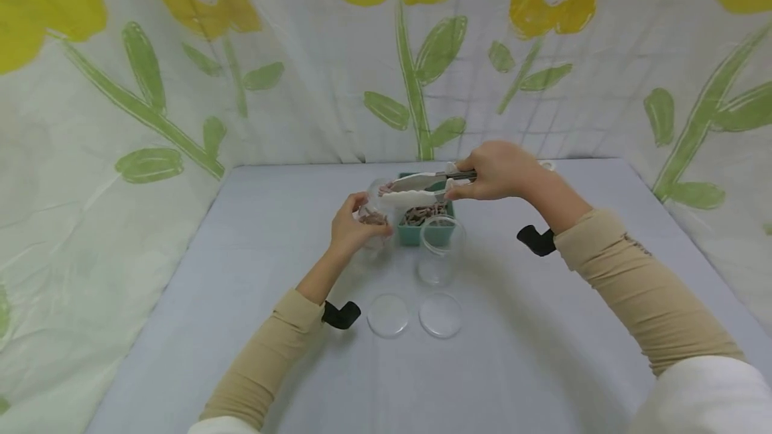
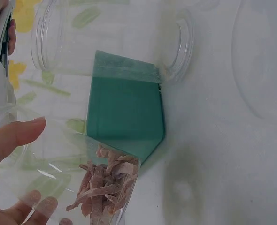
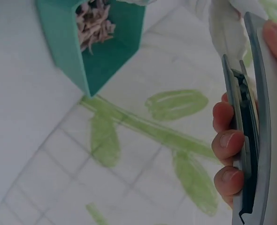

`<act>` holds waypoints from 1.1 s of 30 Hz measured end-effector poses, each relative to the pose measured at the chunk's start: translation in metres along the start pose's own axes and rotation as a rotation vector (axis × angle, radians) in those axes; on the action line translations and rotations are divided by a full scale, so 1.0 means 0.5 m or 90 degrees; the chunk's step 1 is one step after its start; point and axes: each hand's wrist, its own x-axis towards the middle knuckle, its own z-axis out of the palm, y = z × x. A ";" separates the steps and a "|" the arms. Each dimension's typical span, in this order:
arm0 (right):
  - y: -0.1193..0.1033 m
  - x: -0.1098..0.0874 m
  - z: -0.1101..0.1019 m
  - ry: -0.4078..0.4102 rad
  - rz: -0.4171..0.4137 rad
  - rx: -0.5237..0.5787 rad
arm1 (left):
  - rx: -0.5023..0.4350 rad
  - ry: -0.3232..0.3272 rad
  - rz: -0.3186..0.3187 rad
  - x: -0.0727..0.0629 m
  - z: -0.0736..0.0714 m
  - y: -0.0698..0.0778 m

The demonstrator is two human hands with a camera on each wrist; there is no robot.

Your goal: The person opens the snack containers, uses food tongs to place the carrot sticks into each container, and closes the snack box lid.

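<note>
My left hand (image 1: 352, 226) grips a clear plastic jar (image 2: 49, 164) left of the green box, lifted and tilted in the left wrist view. Pinkish-brown dried strips (image 2: 108, 185) lie in its bottom. My right hand (image 1: 497, 169) holds a pair of white and grey tongs (image 1: 416, 198), fingers curled round the handles. The tong tips reach left to the jar's mouth, with a few strips (image 1: 386, 188) at them. Below the tongs stands the green box (image 1: 410, 237), holding more strips (image 3: 95, 26).
A second clear jar (image 1: 435, 268) stands upright just in front of the green box. Two round clear lids (image 1: 388, 315) lie side by side nearer me on the pale table (image 1: 482, 380). A flower-printed curtain (image 1: 313, 99) hangs behind the table.
</note>
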 end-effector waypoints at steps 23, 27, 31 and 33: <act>0.038 0.085 0.078 -0.192 0.166 -0.121 | -0.191 -0.048 0.042 -0.025 -0.002 -0.070; 0.038 0.104 0.106 -0.216 0.163 -0.101 | -0.166 -0.054 0.037 -0.028 0.000 -0.062; 0.046 0.111 0.116 -0.219 0.167 -0.072 | -0.162 -0.052 0.037 -0.030 -0.005 -0.053; 0.048 0.112 0.117 -0.213 0.154 -0.052 | -0.165 -0.048 0.040 -0.029 -0.008 -0.051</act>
